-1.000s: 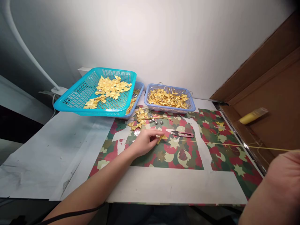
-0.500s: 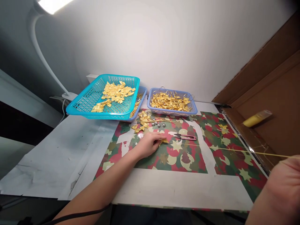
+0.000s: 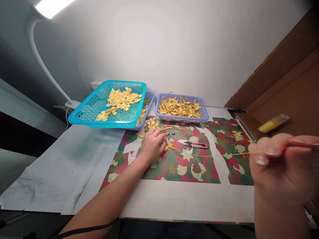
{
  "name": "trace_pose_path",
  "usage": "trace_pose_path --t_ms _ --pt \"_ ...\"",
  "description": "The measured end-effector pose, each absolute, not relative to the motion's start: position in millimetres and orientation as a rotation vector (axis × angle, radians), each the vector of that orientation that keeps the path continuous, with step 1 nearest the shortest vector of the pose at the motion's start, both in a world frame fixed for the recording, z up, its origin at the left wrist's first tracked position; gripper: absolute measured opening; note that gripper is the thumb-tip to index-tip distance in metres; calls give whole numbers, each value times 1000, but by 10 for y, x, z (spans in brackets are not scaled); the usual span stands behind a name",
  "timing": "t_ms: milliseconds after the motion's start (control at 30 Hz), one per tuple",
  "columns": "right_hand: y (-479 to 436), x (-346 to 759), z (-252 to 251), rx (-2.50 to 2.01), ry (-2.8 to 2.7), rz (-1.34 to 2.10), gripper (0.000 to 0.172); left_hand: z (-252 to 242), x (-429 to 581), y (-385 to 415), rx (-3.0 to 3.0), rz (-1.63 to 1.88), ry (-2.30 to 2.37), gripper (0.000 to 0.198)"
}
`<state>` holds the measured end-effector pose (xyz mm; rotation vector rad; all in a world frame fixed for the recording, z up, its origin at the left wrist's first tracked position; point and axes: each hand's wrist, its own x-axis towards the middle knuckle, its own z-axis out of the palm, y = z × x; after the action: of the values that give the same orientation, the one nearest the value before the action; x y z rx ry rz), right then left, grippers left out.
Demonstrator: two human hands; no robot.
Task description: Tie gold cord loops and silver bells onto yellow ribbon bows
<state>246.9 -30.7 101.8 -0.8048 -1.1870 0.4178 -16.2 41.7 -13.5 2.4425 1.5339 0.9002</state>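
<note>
My left hand point(image 3: 152, 145) reaches over the small silver jingle bells, its fingertips at the bells and its thumb apart from them. One jingle bell point(image 3: 172, 132) shows just right of these fingers; others are partly hidden under them. Beside the thumb a gold ribbon bow point(image 3: 169, 147) lies on the patterned sheet. A thin gold cord point(image 3: 204, 155) runs from near this bow to the right. My right hand point(image 3: 281, 162), raised close at the right, pinches the cord between its fingers.
Thread snips point(image 3: 203, 145) lie right of the bow. A turquoise basket point(image 3: 82, 117) of bows overlaps a blue basket point(image 3: 149, 103); another blue basket point(image 3: 183, 119) holds corded bows. A yellow tube point(image 3: 272, 124) and cardboard wall point(image 3: 294, 86) stand right; a lamp point(image 3: 47, 74) left.
My left hand has let go of the bow and moved up and left to the bells. My right hand has come further into view, and the cord now sags slightly.
</note>
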Motion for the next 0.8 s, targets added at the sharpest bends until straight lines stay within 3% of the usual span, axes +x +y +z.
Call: trace_pose_path --t_ms 200,400,600,800 --pt "29 2317 566 -840 -1116 837 8 -179 -133 522 2408 824 1647 31" --pt "137 2084 17 -1156 -1141 1105 21 -203 -166 539 2299 884 1656 24" --pt "-30 1853 -56 -1261 -1220 1274 30 -87 -104 399 2083 1039 1547 17" --pt "-163 1808 -95 -1069 -1233 1442 21 6 50 167 1063 990 1012 32"
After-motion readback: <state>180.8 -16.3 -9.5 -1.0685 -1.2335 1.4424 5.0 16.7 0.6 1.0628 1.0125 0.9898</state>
